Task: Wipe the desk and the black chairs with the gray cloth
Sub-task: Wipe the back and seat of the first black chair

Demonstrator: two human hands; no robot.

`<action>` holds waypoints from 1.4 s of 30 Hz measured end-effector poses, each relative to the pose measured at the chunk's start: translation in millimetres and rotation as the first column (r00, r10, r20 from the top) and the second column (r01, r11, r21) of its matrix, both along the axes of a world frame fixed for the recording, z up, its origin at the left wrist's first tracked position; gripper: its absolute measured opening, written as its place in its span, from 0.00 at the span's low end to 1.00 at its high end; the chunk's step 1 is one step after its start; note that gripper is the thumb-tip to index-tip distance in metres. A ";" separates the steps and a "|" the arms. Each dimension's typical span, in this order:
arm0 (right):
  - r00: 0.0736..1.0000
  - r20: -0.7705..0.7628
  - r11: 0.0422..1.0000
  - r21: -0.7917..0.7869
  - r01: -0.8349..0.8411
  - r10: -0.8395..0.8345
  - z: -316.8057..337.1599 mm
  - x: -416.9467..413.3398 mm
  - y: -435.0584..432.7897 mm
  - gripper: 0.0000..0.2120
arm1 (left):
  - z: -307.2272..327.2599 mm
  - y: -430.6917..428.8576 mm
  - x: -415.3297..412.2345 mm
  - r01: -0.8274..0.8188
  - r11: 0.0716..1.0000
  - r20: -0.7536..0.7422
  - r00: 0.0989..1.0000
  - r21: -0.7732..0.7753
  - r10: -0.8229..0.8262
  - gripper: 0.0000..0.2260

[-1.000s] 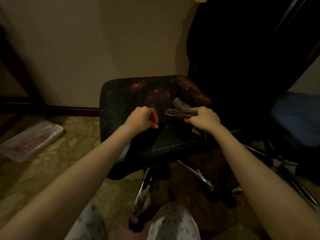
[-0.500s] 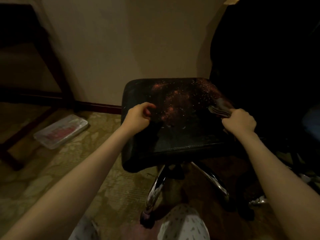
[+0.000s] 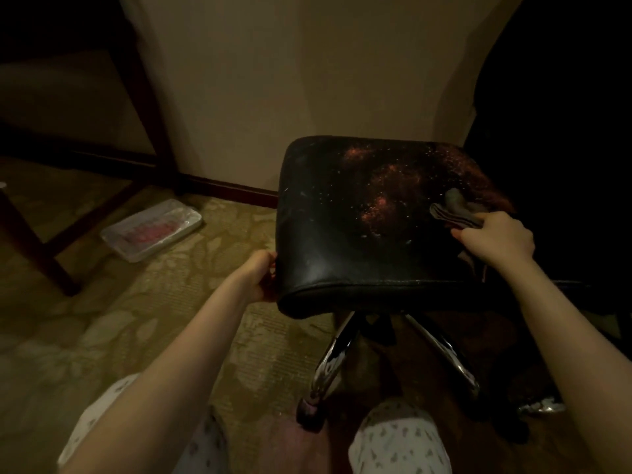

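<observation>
a single view, worn on the person's head, looks forward and steeply down on the black padded leather chair seat (image 3: 359, 241) from close above its near edge, so the seat fills the middle and right of the frame. the wide lens bows the cream wall (image 3: 307, 80) behind the seat and takes in the patterned carpet (image 3: 136, 319) to the seat's left, the chrome base legs (image 3: 333, 360) under the seat, and, nearest the camera below the seat, the person's knees in pale printed trousers (image 3: 396, 436).

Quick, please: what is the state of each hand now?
Left hand: grips the left edge of the black chair seat.
Right hand: holds the folded gray cloth.
</observation>
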State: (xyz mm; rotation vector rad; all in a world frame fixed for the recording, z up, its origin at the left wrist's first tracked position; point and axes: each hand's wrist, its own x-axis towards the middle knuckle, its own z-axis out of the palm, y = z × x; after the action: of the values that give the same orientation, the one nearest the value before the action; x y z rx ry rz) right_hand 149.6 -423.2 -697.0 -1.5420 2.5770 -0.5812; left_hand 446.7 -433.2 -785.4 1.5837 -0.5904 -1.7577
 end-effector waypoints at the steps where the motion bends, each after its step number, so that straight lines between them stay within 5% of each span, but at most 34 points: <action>1: 1.000 0.019 1.000 0.005 -0.021 0.021 0.2 9.5 -1.3 0.20 | 0.0 0.5 0.5 0.003 1.000 -0.014 1.000 0.000 -0.003 0.12; 11: 0.935 0.163 0.948 -0.013 -0.319 0.317 -3.5 114.9 -7.4 0.15 | -5.5 2.2 4.8 -0.014 1.000 0.004 1.000 0.016 0.014 0.08; 19: 0.823 0.336 0.885 -0.087 -0.458 0.459 -11.1 200.1 -5.7 0.16 | -5.5 14.1 2.2 -0.172 0.985 -0.165 0.972 -0.008 0.168 0.15; 23: 0.709 0.559 0.878 -0.076 -0.473 0.430 -24.9 242.2 2.2 0.13 | -4.7 25.4 10.4 -0.197 0.980 -0.268 0.947 -0.037 0.180 0.18; 29: 0.684 0.605 0.907 -0.177 -0.383 0.407 -7.9 207.6 -2.1 0.10 | 1.6 24.9 21.8 -0.131 0.989 0.058 0.989 -0.074 0.135 0.14; 32: 0.769 0.510 0.923 -0.241 -0.301 0.384 15.6 170.0 -6.2 0.12 | 10.9 24.3 22.2 -0.149 0.975 0.069 0.984 -0.165 0.162 0.13; 36: 0.933 0.158 0.938 -0.187 -0.293 0.323 13.8 140.3 -1.4 0.13 | 17.3 19.5 14.6 -0.223 0.933 0.034 0.970 -0.282 0.242 0.07; 42: 0.874 -0.113 0.880 0.012 -0.475 0.474 0.7 182.9 12.4 0.19 | 22.6 13.6 9.1 -0.422 0.867 -0.027 0.902 -0.267 0.431 0.12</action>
State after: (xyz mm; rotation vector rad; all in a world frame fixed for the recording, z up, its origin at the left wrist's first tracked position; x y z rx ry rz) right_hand 332.5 -410.8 -696.3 -2.1658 2.1265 -0.4673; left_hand 455.9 -419.7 -762.8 1.4237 -0.4278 -1.2660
